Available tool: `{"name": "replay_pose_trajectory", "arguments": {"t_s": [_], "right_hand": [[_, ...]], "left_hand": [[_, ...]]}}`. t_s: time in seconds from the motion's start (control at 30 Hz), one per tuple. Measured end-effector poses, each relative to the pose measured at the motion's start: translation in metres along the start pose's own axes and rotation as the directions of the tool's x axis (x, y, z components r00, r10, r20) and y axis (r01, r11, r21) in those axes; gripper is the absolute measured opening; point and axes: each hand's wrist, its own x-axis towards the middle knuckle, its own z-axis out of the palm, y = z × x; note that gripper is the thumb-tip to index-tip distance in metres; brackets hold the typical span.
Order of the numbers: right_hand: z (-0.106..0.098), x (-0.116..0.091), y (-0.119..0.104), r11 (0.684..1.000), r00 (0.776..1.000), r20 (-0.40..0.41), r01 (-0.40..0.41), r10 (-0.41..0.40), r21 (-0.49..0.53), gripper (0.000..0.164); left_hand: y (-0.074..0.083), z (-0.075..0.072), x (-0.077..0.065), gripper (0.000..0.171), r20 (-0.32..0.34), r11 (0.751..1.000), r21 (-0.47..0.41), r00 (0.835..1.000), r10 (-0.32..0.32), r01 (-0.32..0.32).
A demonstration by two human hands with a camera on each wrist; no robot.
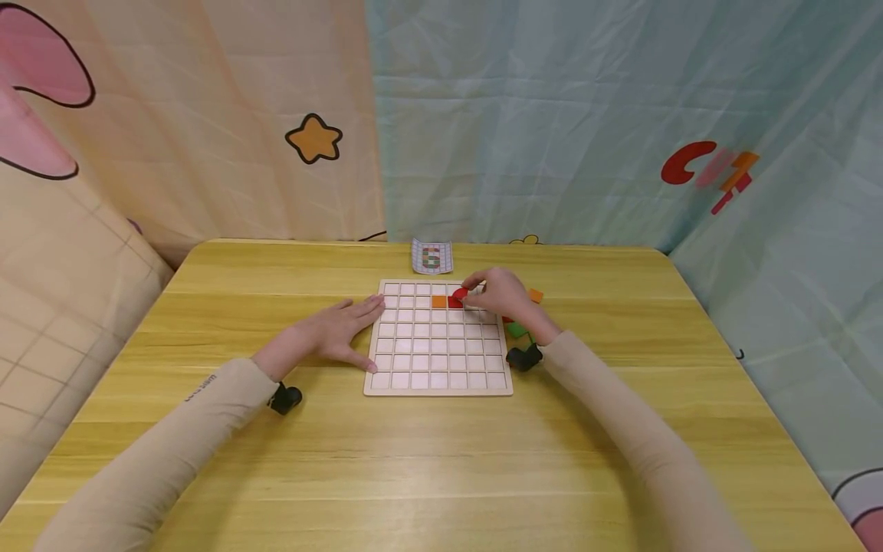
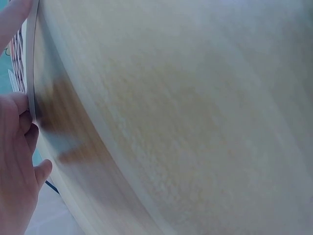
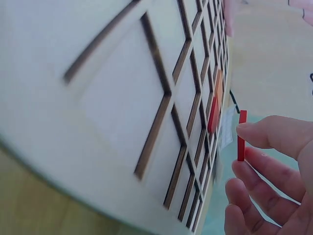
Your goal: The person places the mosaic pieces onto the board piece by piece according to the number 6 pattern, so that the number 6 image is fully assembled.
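A white gridded board (image 1: 411, 345) with a pale wooden frame lies on the table. In one of its upper rows an orange square tile (image 1: 439, 302) and a red square tile (image 1: 454, 303) sit side by side. Between thumb and fingertips my right hand (image 1: 502, 293) pinches a thin red tile (image 3: 241, 136) over the board, just above the placed red tile; the right wrist view shows it edge-on. My left hand (image 1: 338, 330) rests with spread fingers at the board's left edge, fingertips and thumb touching the frame. In the left wrist view only part of this hand (image 2: 17, 156) shows.
Behind the board lies a small card (image 1: 431, 257) with a coloured grid figure like a 6. Loose tiles, among them a green tile (image 1: 516, 330) and an orange tile (image 1: 536, 295), lie right of the board, partly hidden by the right arm. Curtains hang behind the table (image 1: 441, 475).
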Motion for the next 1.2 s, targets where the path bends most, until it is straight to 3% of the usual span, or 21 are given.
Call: {"name": "replay_pose_trajectory", "arguments": {"t_s": [0.57,1.2], "right_hand": [[0.019,0.016,-0.033,0.998,0.998,0.052,0.042,-0.040,-0.038,0.027],[0.033,0.029,-0.047,0.997,0.996,0.076,0.041,-0.037,-0.058,0.025]], "left_hand": [[0.001,0.001,0.000,0.116,0.022,1.000,-0.004,1.000,-0.008,0.008],[-0.001,0.001,0.001,0.116,0.021,1.000,-0.012,1.000,-0.014,0.014]]}}
